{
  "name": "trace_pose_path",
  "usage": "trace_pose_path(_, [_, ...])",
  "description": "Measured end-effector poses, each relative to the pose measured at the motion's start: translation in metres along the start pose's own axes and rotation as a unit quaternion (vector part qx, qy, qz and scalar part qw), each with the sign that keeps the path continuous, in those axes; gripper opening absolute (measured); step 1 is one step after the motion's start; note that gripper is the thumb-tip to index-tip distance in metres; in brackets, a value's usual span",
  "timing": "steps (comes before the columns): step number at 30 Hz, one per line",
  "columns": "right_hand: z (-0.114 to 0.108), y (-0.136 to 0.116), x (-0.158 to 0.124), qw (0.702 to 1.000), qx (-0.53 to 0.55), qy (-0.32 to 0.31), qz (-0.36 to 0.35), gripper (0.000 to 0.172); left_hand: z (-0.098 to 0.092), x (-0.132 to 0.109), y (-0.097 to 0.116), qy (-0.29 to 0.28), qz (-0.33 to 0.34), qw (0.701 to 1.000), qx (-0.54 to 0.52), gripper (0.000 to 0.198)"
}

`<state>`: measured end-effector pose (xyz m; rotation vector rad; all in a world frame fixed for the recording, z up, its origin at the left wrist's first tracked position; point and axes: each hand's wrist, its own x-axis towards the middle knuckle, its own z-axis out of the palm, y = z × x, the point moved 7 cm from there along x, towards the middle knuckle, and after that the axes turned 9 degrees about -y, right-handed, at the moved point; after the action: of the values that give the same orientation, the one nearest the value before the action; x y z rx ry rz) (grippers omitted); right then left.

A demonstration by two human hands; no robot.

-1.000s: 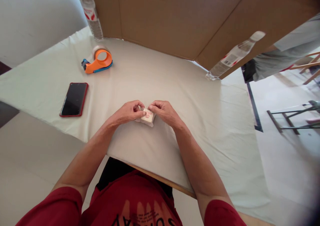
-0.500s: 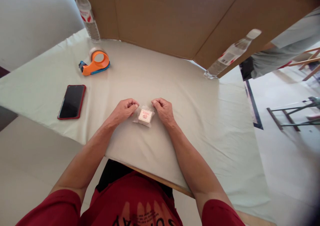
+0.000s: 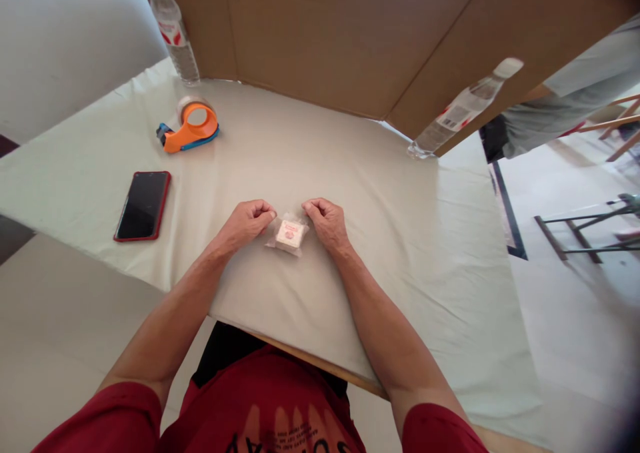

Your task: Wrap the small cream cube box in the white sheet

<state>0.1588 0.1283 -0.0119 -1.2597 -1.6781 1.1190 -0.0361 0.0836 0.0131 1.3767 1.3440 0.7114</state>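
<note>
**Packet pinched at both far corners**

The small clear packet (image 3: 290, 234) lies flat on the bench (image 3: 360, 173), midway along its near edge and a little in from it. The left hand (image 3: 245, 223) and right hand (image 3: 326, 224) flank it. The fingers are curled narrow, each set pinching a far corner of the plastic. Judged step: working the packet's far edge. The next move calls for even tension from both sides. A phone (image 3: 143, 205) and tape dispenser (image 3: 190, 126) lie toward the left edge.

Small clear plastic packet (image 3: 290, 233) as landmark: pale cloth-covered table (image 3: 400, 239) open beyond it and to its right. Tall brown cardboard wall (image 3: 350, 39) blocks far behind. Red-cased black phone (image 3: 143, 205) and orange-and-blue tape dispenser (image 3: 190, 127) lie well left. Upright clear water bottle (image 3: 173, 29) far-left, second clear water bottle (image 3: 463, 109) far-right.
</note>
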Motion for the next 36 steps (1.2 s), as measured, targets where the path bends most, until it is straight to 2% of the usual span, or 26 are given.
trace_pose_path(9, [-0.0007, 0.0, 0.0008, 1.0, 0.011, -0.007, 0.002, 0.026, -0.0005, -0.0008, 0.0004, 0.001, -0.001, 1.0, 0.008, 0.022])
trace_pose_path(20, [-0.0034, -0.0011, 0.0001, 0.996, 0.07, -0.045, 0.023, 0.027, -0.0001, 0.0017, -0.0028, -0.001, -0.002, 1.0, 0.007, 0.023])
trace_pose_path(23, [-0.0031, -0.0031, 0.0006, 0.993, 0.086, -0.081, 0.025, 0.025, 0.0002, 0.0013, -0.0028, -0.004, -0.005, 1.0, 0.009, 0.023])
trace_pose_path(29, [0.003, -0.0024, -0.0029, 0.97, 0.113, -0.212, 0.041, 0.03, 0.0044, 0.0019, 0.0013, -0.027, 0.013, 1.0, 0.003, 0.021])
trace_pose_path(36, [-0.0017, -0.006, -0.0079, 0.964, 0.131, -0.229, 0.041, 0.033, 0.0034, 0.0018, 0.0034, -0.018, 0.029, 0.999, -0.007, 0.021])
